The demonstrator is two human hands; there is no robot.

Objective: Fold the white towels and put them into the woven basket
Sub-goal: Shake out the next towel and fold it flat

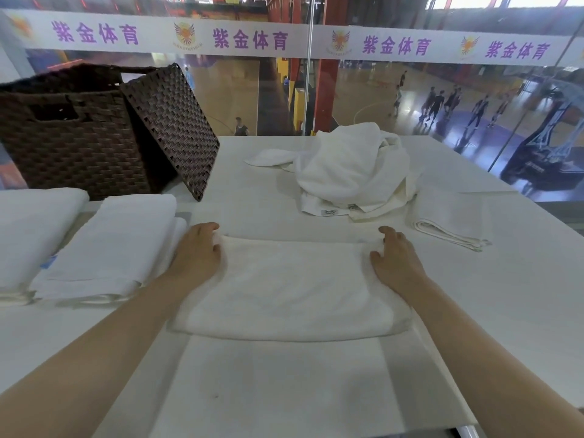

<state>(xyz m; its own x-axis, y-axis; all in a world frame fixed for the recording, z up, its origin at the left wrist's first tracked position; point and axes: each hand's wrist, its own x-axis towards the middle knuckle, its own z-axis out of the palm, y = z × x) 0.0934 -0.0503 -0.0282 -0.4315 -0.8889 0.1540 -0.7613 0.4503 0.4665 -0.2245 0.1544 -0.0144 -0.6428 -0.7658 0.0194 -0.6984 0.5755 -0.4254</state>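
towel (284, 286) being folded lies flat on the white table (521, 279) straight in front of the person, its long axis running left to right, so each short end sits under one hand. left hand (197, 251) pinches the far left corner with curled fingers; right hand (395, 257) grips the far right corner the same way. both hands are equally near it, and the coming fold looks likely to turn on that symmetry: far edge drawn toward the near edge, or one end carried across to the other.

woven basket (72, 134) stands at the far left, well apart from the towel and nearer the left hand, with its lid (170, 128) leaning against its side.

by count: one basket, one lid, two folded stacks (104, 248) at the left, one smaller folded towel (448, 219) at the right, and one crumpled heap (350, 165) beyond, whose number of towels i cannot tell.
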